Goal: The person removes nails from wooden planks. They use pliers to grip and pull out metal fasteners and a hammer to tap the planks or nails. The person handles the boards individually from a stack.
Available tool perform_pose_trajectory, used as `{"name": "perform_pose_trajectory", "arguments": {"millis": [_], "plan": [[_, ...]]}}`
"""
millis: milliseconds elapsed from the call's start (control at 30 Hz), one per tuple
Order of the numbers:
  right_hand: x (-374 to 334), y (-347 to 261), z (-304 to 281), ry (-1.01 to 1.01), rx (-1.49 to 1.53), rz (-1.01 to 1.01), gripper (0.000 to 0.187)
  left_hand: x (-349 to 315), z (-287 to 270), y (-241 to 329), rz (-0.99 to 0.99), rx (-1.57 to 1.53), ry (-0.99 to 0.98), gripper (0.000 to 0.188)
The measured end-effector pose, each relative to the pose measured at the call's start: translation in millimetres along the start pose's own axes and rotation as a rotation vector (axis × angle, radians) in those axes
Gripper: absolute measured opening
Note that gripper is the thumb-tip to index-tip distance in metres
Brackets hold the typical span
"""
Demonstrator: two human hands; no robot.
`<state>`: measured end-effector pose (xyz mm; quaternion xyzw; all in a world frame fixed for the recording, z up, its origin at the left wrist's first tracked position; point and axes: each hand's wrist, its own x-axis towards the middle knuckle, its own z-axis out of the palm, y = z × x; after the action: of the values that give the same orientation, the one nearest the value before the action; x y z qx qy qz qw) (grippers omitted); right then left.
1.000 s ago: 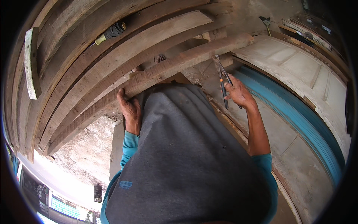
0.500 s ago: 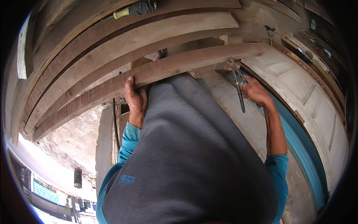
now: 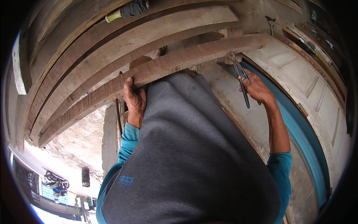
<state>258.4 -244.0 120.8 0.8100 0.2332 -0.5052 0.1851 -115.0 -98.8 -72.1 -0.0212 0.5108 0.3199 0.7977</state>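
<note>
A long wooden plank [image 3: 179,59] crosses in front of me, on edge, its left end lower in the view. My left hand [image 3: 135,100] grips its near edge left of the middle, thumb up on the wood. In my right hand [image 3: 258,88] is a pair of pincers [image 3: 242,89] with dark handles and orange bands. Their jaws meet a small wood block [image 3: 228,59] under the plank's right end; whether they bite on a nail is too small to tell. My right fingers close round one handle, while the other handle stands apart from it.
More planks [image 3: 141,37] lie beyond, with a yellow-green handled tool [image 3: 128,10] wrapped in black on them. A white panelled door [image 3: 302,82] and a blue ridged sheet [image 3: 298,127] are at right. A motorbike [image 3: 56,183] stands at lower left.
The whole view has shifted slightly, bringing the motorbike into sight. The pincers' handles have tilted a little to the right, with the jaws at the same block. My left hand keeps its grip.
</note>
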Motion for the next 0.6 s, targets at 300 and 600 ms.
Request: {"name": "perform_pose_trajectory", "arguments": {"millis": [300,600], "plan": [[-5.0,-18.0,53.0,0.086,0.451,0.136,0.052,-4.1,7.7,1.6,0.011,0.015,0.000,0.054],[-4.5,-38.8,109.0,-0.062,0.586,0.125,0.056,0.8,10.8,2.6,0.003,0.037,-0.027,0.076]]}}
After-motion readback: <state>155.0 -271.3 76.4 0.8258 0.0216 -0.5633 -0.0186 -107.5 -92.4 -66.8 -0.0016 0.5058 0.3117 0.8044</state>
